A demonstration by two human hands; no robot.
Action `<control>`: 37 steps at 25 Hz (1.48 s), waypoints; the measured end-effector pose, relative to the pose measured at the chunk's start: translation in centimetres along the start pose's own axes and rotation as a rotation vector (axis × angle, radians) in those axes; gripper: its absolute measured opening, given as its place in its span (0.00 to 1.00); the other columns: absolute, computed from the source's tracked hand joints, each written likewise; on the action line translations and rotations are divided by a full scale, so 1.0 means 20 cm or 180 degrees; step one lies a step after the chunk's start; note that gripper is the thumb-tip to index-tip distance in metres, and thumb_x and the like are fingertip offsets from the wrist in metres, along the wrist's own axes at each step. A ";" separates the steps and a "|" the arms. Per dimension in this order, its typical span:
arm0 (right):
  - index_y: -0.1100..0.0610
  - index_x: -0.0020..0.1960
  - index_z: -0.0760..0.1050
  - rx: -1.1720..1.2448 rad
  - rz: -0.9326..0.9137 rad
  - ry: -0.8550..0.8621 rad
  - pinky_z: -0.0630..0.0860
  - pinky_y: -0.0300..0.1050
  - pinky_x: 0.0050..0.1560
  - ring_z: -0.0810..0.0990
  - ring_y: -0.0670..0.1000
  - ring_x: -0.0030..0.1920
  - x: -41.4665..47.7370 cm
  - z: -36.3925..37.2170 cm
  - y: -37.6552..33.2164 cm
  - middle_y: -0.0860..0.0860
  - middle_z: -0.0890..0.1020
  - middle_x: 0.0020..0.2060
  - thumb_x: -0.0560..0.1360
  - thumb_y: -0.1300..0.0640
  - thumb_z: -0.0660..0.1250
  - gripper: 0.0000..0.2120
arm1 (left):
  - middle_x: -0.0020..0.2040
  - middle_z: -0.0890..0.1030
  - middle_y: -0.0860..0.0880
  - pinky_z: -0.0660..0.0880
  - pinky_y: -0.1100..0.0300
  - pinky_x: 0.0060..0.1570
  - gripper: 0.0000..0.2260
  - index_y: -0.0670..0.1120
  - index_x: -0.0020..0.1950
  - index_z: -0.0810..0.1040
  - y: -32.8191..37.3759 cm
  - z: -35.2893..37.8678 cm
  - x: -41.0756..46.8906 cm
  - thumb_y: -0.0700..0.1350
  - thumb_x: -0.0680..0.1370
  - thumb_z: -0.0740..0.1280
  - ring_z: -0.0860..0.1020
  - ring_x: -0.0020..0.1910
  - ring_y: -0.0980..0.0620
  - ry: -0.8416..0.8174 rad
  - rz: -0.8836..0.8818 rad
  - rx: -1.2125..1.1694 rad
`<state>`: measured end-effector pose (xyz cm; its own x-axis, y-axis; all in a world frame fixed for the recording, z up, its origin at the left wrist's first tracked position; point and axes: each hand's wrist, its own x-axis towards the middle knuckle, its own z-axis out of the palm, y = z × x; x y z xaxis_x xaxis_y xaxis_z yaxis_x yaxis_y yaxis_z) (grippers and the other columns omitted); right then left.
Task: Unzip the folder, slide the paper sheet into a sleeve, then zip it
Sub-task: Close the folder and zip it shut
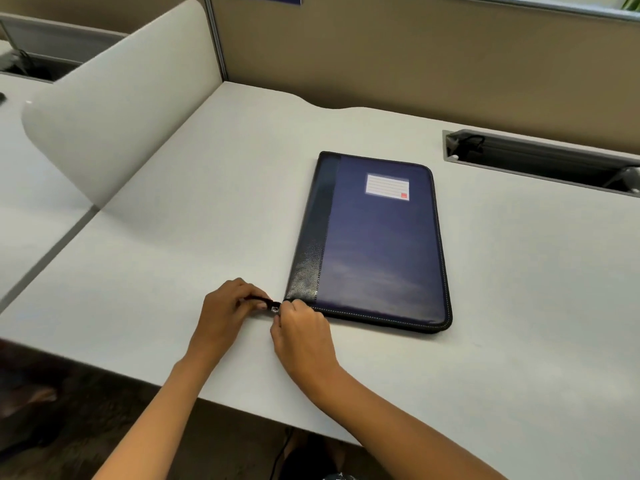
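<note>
A dark blue zip folder (377,244) with a black spine strip and a white label lies flat and closed on the white desk (207,254). Both hands meet at its near left corner. My left hand (225,306) pinches the black zip tail (260,300) that sticks out from the corner. My right hand (301,330) pinches the small metal zip slider (275,309) right at the corner. No paper sheet is in view.
A curved white divider panel (114,105) stands at the left. A grey cable tray slot (540,161) is set into the desk at the back right. A tan partition wall (415,57) runs behind. The desk's front edge lies close under my forearms.
</note>
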<state>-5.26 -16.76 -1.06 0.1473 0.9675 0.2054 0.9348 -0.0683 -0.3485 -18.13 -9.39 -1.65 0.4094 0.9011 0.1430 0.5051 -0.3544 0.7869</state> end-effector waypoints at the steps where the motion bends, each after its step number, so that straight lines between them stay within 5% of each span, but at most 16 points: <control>1: 0.56 0.32 0.71 0.0082 -0.0045 0.0013 0.59 0.38 0.22 0.74 0.53 0.22 -0.01 0.00 0.01 0.51 0.75 0.27 0.60 0.62 0.77 0.14 | 0.44 0.79 0.54 0.67 0.72 0.40 0.16 0.55 0.39 0.81 0.00 0.00 0.00 0.32 0.71 0.70 0.75 0.41 0.60 0.0039 -0.0014 0.0013; 14: 0.58 0.33 0.71 0.0125 0.0143 0.0266 0.67 0.43 0.19 0.69 0.51 0.23 -0.16 -0.10 0.35 0.51 0.73 0.28 0.65 0.70 0.73 0.14 | 0.37 0.81 0.50 0.67 0.72 0.41 0.09 0.44 0.40 0.84 -0.01 0.04 -0.01 0.30 0.70 0.69 0.76 0.42 0.54 0.0456 -0.0386 -0.0003; 29: 0.63 0.40 0.77 -0.0209 0.0588 0.0534 0.72 0.42 0.25 0.75 0.52 0.26 -0.44 -0.37 0.82 0.55 0.78 0.33 0.71 0.68 0.72 0.04 | 0.39 0.82 0.48 0.68 0.76 0.43 0.08 0.42 0.43 0.84 -0.02 0.03 -0.02 0.31 0.71 0.70 0.75 0.43 0.66 0.0779 -0.0324 0.0251; 37: 0.60 0.39 0.75 -0.0004 0.0873 0.0569 0.66 0.34 0.31 0.68 0.47 0.28 -0.44 -0.43 0.92 0.48 0.74 0.32 0.72 0.66 0.71 0.06 | 0.42 0.82 0.47 0.68 0.66 0.45 0.08 0.46 0.44 0.83 0.01 0.02 -0.03 0.33 0.72 0.70 0.75 0.46 0.50 0.0734 -0.0447 0.0268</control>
<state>13.40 -28.54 -1.32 0.4480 0.8549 0.2614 0.8528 -0.3210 -0.4120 -17.98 -10.15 -1.86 0.1520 0.9725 0.1766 0.6100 -0.2329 0.7574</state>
